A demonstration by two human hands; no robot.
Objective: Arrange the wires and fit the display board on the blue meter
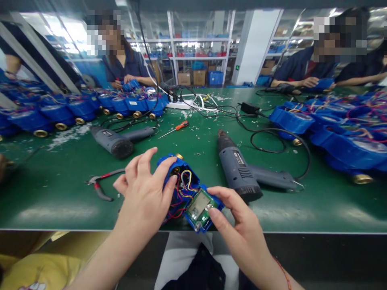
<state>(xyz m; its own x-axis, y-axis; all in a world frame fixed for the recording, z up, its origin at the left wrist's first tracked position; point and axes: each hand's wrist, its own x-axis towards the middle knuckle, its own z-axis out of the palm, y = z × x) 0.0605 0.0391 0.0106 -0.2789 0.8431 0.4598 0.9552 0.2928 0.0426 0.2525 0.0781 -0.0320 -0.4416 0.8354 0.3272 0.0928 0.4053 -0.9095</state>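
Observation:
A blue meter housing [193, 174] lies near the table's front edge, its inside showing red, yellow and white wires and a brass fitting at the top. My left hand [148, 185] grips the housing's left side, thumb and forefinger at its rim. Wires run from it to a green circuit board [200, 208] with a grey display, set in a small blue case. My right hand [237, 219] pinches that case at its right side, the thumb on the board's edge and the forefinger at the top corner.
Cutters [101, 186] lie left of my left hand, a heat gun [111, 141] and orange screwdriver [181, 125] beyond. Another heat gun [242, 171] lies right. Blue housings [352, 141] crowd both sides. A power strip [179, 105] and cables lie behind. People work across the table.

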